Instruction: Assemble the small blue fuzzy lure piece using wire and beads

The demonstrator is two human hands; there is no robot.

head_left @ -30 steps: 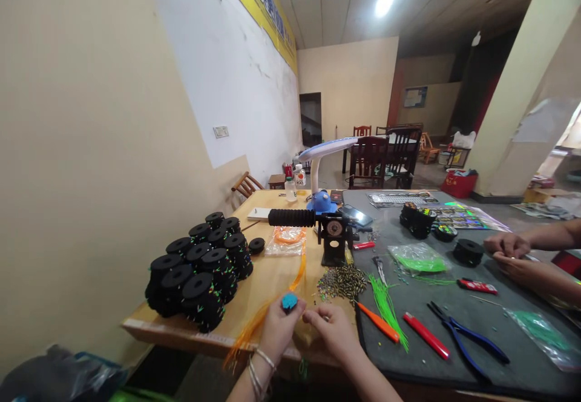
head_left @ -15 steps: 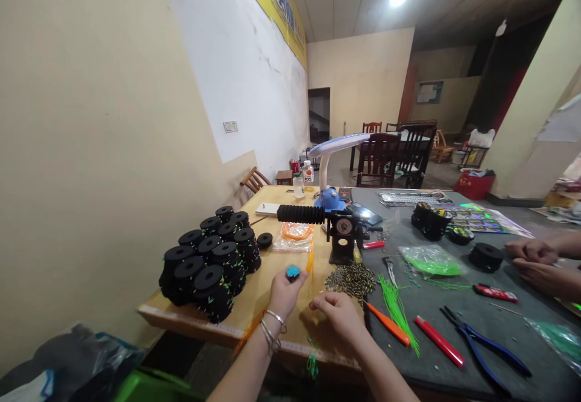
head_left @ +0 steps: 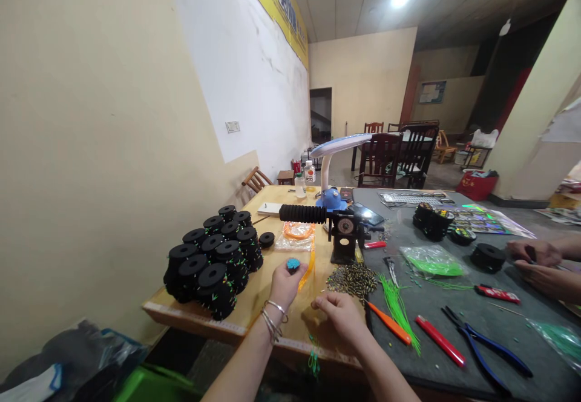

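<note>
My left hand (head_left: 285, 284) is closed on a small blue foam spool (head_left: 293, 263), held up over the wooden table (head_left: 267, 281), with orange strands (head_left: 307, 270) running by it. Bangles sit on that wrist. My right hand (head_left: 341, 315) is pinched shut just right of it, close to a heap of small dark beads (head_left: 353, 279); what the fingers pinch is too small to make out. A black winder with a ribbed handle (head_left: 318, 215) stands beyond both hands.
Stacked black spools (head_left: 213, 260) fill the table's left. On the grey mat (head_left: 454, 305) lie green strands (head_left: 396, 305), an orange tool (head_left: 389, 323), a red lighter (head_left: 439, 341) and blue pliers (head_left: 488, 349). Another person's hands (head_left: 538, 263) work at the right. A blue desk lamp (head_left: 333, 169) stands behind.
My left hand has risen and moved away from me with the blue spool. My right hand stays pinched near the beads. The view has shifted slightly left.
</note>
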